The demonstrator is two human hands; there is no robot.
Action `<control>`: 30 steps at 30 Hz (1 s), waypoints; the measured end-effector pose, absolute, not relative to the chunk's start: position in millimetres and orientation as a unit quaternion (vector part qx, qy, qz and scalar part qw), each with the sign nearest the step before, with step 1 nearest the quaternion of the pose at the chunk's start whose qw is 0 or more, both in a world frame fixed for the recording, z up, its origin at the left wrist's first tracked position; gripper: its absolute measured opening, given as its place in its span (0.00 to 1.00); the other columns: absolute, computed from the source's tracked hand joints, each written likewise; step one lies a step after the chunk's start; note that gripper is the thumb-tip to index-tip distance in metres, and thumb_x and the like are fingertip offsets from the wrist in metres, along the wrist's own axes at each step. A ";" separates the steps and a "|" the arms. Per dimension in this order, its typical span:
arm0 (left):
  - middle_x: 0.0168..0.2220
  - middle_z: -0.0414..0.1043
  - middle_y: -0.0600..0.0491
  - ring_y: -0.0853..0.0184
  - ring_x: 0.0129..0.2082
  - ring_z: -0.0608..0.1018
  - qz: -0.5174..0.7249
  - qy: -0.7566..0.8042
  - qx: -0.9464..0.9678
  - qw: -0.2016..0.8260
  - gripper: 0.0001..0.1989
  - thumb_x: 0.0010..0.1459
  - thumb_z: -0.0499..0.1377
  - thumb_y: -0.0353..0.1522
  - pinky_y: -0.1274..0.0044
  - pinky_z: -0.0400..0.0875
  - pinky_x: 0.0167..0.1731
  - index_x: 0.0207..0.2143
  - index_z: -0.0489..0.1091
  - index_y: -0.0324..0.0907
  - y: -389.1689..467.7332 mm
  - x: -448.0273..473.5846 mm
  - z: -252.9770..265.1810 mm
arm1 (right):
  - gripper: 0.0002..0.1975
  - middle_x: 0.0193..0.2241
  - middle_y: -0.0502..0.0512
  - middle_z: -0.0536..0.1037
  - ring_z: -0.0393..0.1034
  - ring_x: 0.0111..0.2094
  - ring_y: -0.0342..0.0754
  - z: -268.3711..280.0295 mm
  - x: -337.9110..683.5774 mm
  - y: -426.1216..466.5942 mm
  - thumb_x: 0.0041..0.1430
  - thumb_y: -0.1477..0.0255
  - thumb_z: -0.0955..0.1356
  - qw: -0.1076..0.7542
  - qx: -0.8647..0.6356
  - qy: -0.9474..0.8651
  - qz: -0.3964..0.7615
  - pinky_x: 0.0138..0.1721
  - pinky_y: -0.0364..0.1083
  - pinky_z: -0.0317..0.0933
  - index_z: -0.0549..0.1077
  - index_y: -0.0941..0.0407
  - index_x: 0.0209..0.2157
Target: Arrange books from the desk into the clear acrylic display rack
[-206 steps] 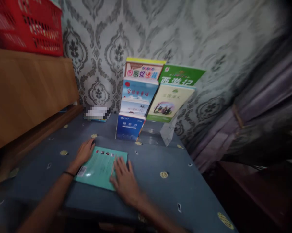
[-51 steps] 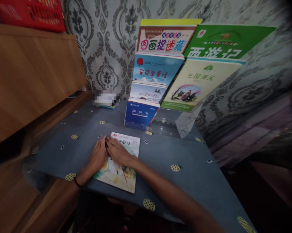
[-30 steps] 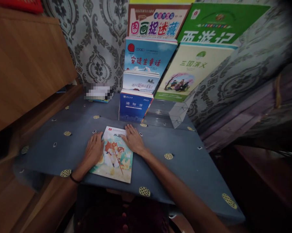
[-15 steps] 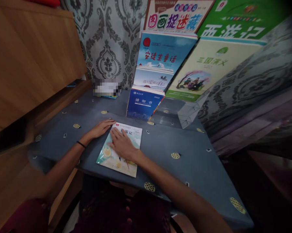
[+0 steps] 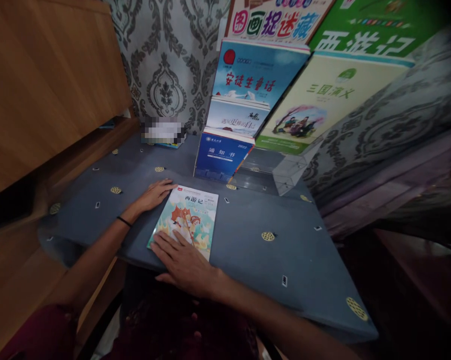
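Observation:
A thin book (image 5: 195, 215) with a pale green illustrated cover and dark Chinese title characters lies closed and flat near the table's front edge. My left hand (image 5: 155, 194) rests on the table with fingers stretched out, its fingertips at the book's upper left corner. Across the lower part of the cover lies my right hand (image 5: 182, 260), flat and open, with the thumb sticking out past the book's near edge. It hides the bottom of the cover picture.
Behind the book, a clear acrylic stand (image 5: 289, 172) holds several upright books, among them a blue booklet (image 5: 223, 157). A small stack with a blurred top (image 5: 165, 134) sits at the table's back left. A wooden cabinet (image 5: 52, 90) stands left; a patterned curtain (image 5: 165, 65) hangs behind.
My right hand has slid down the cover toward me, uncovering the title and the picture. My left hand stays by the book's upper left corner. The view has shifted slightly.

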State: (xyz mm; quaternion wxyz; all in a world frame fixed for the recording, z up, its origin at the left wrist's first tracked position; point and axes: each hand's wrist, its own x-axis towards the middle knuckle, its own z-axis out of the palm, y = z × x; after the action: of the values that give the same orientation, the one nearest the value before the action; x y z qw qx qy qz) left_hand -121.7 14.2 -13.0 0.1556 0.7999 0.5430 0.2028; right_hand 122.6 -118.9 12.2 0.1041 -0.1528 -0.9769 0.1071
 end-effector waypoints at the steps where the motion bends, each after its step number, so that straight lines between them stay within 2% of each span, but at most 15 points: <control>1: 0.65 0.65 0.48 0.59 0.67 0.64 0.204 0.545 0.799 0.154 0.23 0.67 0.47 0.33 0.59 0.57 0.65 0.62 0.68 0.48 13.9 -121.6 -13.7 | 0.37 0.69 0.65 0.57 0.44 0.72 0.55 11.9 130.5 -119.1 0.68 0.53 0.63 0.100 -0.163 -0.975 0.116 0.72 0.58 0.40 0.56 0.62 0.68; 5: 0.65 0.65 0.45 0.58 0.66 0.65 0.207 0.550 0.794 0.156 0.24 0.67 0.46 0.33 0.59 0.57 0.65 0.62 0.68 0.45 14.0 -122.0 -17.7 | 0.39 0.70 0.66 0.53 0.40 0.72 0.55 11.8 159.7 -109.7 0.67 0.52 0.63 0.079 -0.211 -0.962 0.157 0.72 0.58 0.38 0.54 0.63 0.69; 8: 0.65 0.64 0.44 0.57 0.67 0.64 0.211 0.553 0.791 0.153 0.24 0.67 0.45 0.34 0.59 0.57 0.65 0.62 0.67 0.43 14.3 -122.5 -20.8 | 0.40 0.72 0.63 0.48 0.38 0.73 0.54 14.6 174.8 -94.9 0.68 0.51 0.62 0.080 -0.241 -0.949 0.186 0.72 0.58 0.36 0.49 0.60 0.71; 12: 0.65 0.65 0.45 0.58 0.67 0.64 0.214 0.557 0.789 0.148 0.25 0.67 0.45 0.33 0.59 0.56 0.66 0.63 0.66 0.43 14.0 -122.0 -24.0 | 0.39 0.72 0.60 0.47 0.37 0.73 0.51 20.8 185.8 -77.5 0.70 0.50 0.59 0.091 -0.258 -0.933 0.233 0.72 0.58 0.35 0.46 0.59 0.72; 16: 0.65 0.65 0.44 0.57 0.68 0.63 0.221 0.570 0.778 0.149 0.25 0.66 0.45 0.34 0.57 0.56 0.66 0.62 0.67 0.43 11.5 -119.5 -24.8 | 0.39 0.72 0.54 0.48 0.41 0.72 0.49 21.4 191.8 -67.0 0.69 0.51 0.60 0.108 -0.256 -0.926 0.257 0.72 0.55 0.41 0.43 0.52 0.72; 18: 0.65 0.65 0.43 0.56 0.67 0.63 0.225 0.572 0.774 0.148 0.25 0.66 0.45 0.35 0.56 0.56 0.65 0.62 0.67 0.43 9.8 -117.8 -24.2 | 0.36 0.71 0.51 0.50 0.44 0.72 0.49 17.4 192.0 -60.2 0.70 0.53 0.61 0.119 -0.265 -0.924 0.249 0.71 0.55 0.44 0.45 0.49 0.72; 23: 0.65 0.66 0.43 0.54 0.67 0.64 0.235 0.581 0.765 0.151 0.26 0.66 0.46 0.38 0.56 0.56 0.65 0.62 0.67 0.43 5.4 -113.0 -20.9 | 0.32 0.70 0.60 0.54 0.44 0.72 0.53 0.6 181.7 -26.2 0.72 0.56 0.58 0.124 -0.367 -0.904 0.179 0.71 0.58 0.41 0.55 0.57 0.70; 30: 0.61 0.70 0.45 0.53 0.65 0.67 0.289 0.585 0.737 0.176 0.24 0.65 0.49 0.42 0.58 0.58 0.65 0.58 0.70 0.44 -18.4 -101.7 -17.0 | 0.31 0.70 0.70 0.52 0.44 0.72 0.60 -11.8 173.4 -3.9 0.71 0.62 0.56 0.165 -0.522 -0.825 0.141 0.68 0.63 0.44 0.55 0.64 0.69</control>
State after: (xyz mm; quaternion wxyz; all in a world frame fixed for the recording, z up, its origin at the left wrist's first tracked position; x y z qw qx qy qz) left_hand -101.7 -18.4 -17.0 0.1761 0.7372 0.5847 0.2893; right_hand 173.4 -3.9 -11.8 0.1649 -0.5218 -0.8250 0.1415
